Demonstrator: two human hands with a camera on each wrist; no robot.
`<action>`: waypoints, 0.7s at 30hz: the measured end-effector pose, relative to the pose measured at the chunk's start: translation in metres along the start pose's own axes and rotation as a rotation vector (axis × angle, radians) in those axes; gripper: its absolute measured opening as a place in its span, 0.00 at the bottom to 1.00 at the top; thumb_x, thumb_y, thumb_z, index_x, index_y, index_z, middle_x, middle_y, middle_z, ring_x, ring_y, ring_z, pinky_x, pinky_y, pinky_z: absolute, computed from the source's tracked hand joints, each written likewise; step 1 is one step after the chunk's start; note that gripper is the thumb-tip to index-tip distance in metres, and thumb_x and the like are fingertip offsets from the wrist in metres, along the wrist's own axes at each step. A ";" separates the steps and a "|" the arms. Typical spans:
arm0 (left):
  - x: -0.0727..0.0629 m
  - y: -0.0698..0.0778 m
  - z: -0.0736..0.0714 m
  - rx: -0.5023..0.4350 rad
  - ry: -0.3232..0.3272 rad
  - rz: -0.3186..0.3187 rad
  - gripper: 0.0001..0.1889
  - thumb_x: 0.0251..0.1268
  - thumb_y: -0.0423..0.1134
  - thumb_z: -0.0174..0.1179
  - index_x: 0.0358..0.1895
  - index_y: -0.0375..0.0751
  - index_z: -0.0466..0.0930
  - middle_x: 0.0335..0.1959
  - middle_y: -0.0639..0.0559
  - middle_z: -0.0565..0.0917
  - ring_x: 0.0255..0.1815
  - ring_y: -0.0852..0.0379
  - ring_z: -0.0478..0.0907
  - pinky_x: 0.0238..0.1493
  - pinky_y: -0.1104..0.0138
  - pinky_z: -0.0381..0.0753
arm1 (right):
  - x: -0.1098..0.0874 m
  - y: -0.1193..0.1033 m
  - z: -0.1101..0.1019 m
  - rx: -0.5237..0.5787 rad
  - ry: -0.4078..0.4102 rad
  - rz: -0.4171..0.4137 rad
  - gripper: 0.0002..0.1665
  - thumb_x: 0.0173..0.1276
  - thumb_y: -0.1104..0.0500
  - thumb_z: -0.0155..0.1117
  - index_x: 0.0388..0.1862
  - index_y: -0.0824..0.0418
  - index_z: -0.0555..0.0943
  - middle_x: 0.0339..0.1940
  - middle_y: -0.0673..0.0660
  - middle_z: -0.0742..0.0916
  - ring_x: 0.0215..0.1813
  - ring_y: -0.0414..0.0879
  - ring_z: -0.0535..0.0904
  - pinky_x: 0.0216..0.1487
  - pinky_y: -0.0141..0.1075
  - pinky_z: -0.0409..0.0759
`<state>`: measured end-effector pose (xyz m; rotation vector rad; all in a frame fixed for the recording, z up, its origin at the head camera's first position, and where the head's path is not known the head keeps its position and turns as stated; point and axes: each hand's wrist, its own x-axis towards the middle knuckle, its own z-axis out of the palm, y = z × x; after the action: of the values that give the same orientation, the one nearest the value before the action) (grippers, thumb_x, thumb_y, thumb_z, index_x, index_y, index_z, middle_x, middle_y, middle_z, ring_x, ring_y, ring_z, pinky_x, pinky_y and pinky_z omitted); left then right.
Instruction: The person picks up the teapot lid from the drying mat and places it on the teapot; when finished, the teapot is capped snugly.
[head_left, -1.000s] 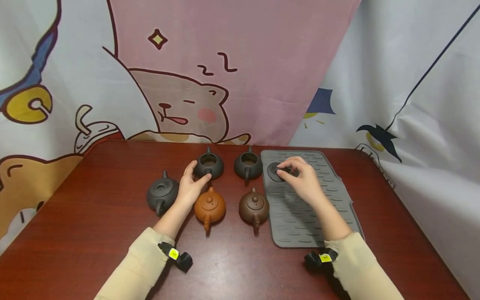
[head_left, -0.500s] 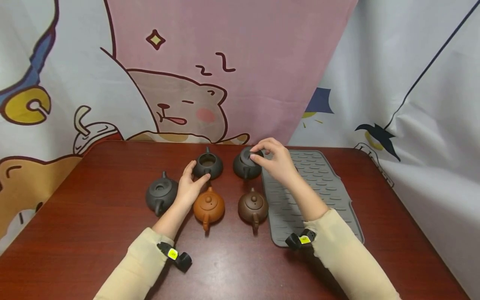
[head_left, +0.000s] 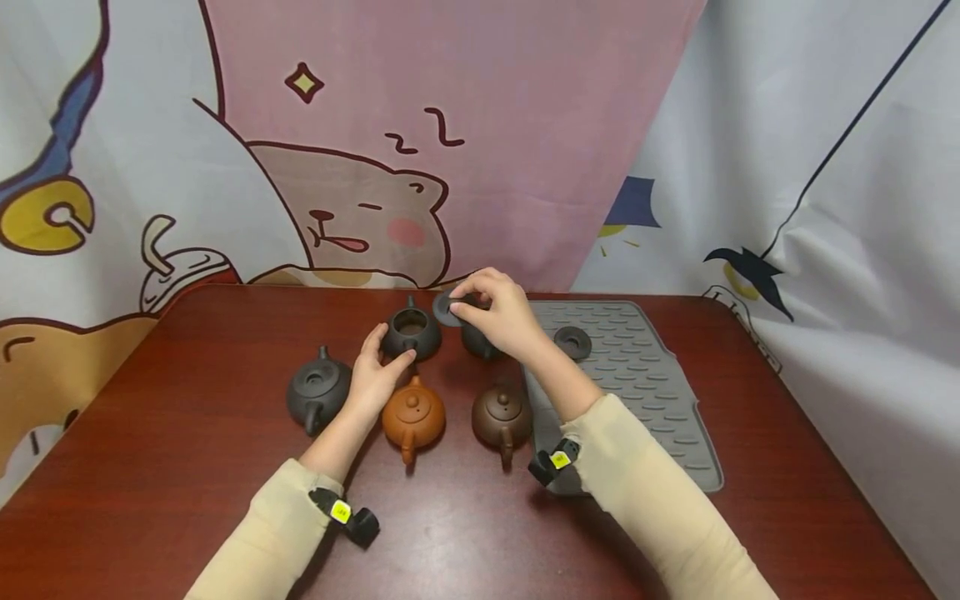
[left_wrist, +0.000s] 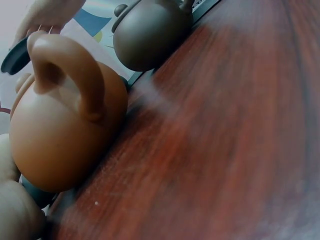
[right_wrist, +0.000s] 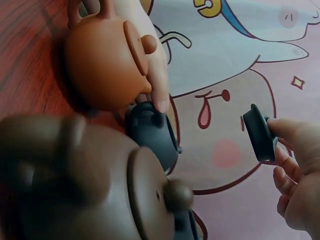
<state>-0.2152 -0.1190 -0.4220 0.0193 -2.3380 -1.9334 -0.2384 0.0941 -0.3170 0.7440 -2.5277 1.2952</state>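
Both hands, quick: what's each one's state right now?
Left hand: holding the lidless dark teapot between thumb and fingers.
Right hand: closed, pinching a dark lid.

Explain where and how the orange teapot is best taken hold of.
Probably by the looped handle, coming from the wearer's near side: it juts that way from the round body of the orange teapot, spout facing away, while the left hand crowds the left side.
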 end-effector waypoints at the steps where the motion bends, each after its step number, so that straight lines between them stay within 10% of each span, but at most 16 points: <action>1: 0.000 0.000 0.000 -0.002 0.002 -0.001 0.39 0.64 0.34 0.62 0.74 0.30 0.50 0.75 0.40 0.51 0.73 0.46 0.52 0.68 0.60 0.57 | 0.002 0.000 0.003 -0.019 0.000 -0.003 0.07 0.64 0.57 0.68 0.41 0.54 0.85 0.46 0.49 0.81 0.42 0.46 0.72 0.47 0.42 0.70; 21: -0.001 0.001 -0.001 0.032 -0.020 0.002 0.40 0.66 0.39 0.61 0.74 0.31 0.49 0.75 0.40 0.49 0.73 0.45 0.52 0.67 0.58 0.58 | 0.033 0.012 0.059 -0.152 -0.008 0.086 0.09 0.65 0.52 0.67 0.42 0.51 0.86 0.46 0.48 0.82 0.41 0.43 0.73 0.54 0.45 0.62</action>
<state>-0.2139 -0.1193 -0.4206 -0.0007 -2.3806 -1.9039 -0.2699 0.0418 -0.3475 0.6159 -2.6547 1.1108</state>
